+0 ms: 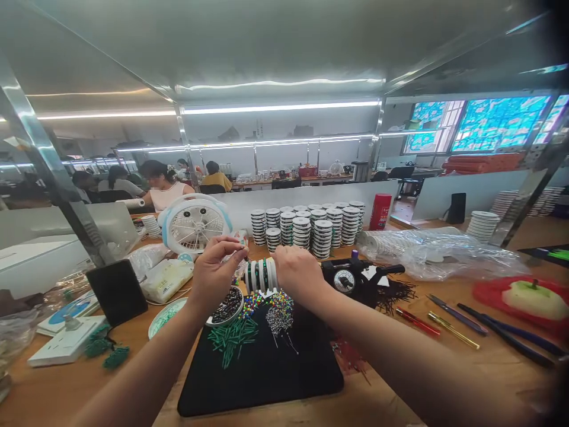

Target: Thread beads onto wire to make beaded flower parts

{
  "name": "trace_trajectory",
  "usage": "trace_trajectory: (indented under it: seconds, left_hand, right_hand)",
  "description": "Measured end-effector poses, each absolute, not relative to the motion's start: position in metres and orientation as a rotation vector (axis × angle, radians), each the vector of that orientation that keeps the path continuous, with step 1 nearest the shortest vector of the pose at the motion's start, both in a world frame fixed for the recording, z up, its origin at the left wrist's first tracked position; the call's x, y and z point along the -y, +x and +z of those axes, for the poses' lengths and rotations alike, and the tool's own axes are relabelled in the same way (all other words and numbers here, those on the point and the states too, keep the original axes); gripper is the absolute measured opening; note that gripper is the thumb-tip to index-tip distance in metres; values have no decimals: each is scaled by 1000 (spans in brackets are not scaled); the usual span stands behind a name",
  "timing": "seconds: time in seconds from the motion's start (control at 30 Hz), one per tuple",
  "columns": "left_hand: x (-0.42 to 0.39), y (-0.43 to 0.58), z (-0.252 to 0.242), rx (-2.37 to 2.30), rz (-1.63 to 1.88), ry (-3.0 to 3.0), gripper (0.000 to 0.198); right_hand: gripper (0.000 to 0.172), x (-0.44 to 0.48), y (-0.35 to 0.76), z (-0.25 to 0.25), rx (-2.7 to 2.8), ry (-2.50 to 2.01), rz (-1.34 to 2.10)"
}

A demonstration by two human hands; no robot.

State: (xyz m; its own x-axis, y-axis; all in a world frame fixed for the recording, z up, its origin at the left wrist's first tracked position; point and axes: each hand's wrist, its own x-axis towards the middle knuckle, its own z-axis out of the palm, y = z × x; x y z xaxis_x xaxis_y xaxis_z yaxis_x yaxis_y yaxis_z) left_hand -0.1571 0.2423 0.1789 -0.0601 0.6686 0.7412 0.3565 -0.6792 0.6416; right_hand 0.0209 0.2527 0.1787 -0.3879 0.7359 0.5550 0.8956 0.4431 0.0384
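My left hand [214, 270] is closed in a pinch at the left end of a row of white and dark spools [260, 276]; what its fingertips hold is too small to make out. My right hand [299, 270] is curled over the right end of that row, fingers wrapped on it. The spools sit on a black device with a round dial [344, 281]. Below lie green tubes [232, 339], colored beads [281, 301] and silver pins [279, 323] on a black mat [262, 379]. A round dish [227, 307] of dark pieces is beside my left hand.
Stacked spools [302, 232] and a white fan [195, 222] stand behind. A red can [380, 212] and plastic-wrapped spools [413, 246] are farther right. Pliers [511, 334], tweezers [457, 314] and pens lie at the right. A dark tablet [116, 292] stands left. People sit beyond the partition.
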Motion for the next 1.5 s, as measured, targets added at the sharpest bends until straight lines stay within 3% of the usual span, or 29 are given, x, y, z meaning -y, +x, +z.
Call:
trace_trajectory:
  seconds: [0.4,0.6,0.73,0.9,1.13,1.3,1.5]
  left_hand:
    - [-239,-157,199,-1172,1818,2232,5]
    - [-206,-161,148,-1103,1845,2627,20]
    - [-209,-171,107,-1040,1833,2886,25]
    - [-215,-180,91,-1107,1675,2960,31]
    - [-221,-172,113,-1046,1805,2702,23]
    - [-231,-165,139,-1073,1659,2285,7]
    - [-232,-162,145,-991,1518,1947,6]
  right_hand:
    - [17,-257,22,168,2181,-1219,-613]
    - [12,-254,24,162,2151,-1180,-650]
    - [18,-254,25,153,2096,-1135,-698]
    - [20,-253,26,149,2075,-1090,-697]
    - [18,-262,25,178,2294,-1323,-385]
    - [16,-302,17,208,2498,-1345,-134]
    - [22,-269,21,205,2339,-1299,-156]
